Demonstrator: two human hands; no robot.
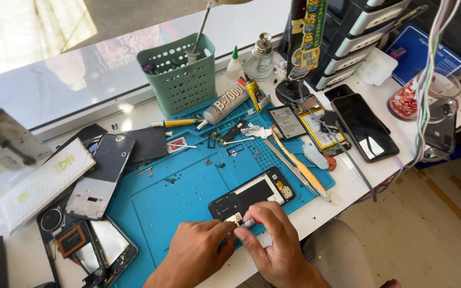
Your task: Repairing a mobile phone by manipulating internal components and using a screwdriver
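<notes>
A grey glue tube with a printed label lies at the far edge of the blue mat on the white counter, beside a green perforated basket; a white padded pouch rests near the counter's left edge. At the mat's near edge, an opened phone lies flat. The left hand, fingers curled, steadies its corner, while the right hand pinches a small red-tipped tool against it.

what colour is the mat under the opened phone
Blue; the mat under the opened phone shows best in the head view.
</notes>
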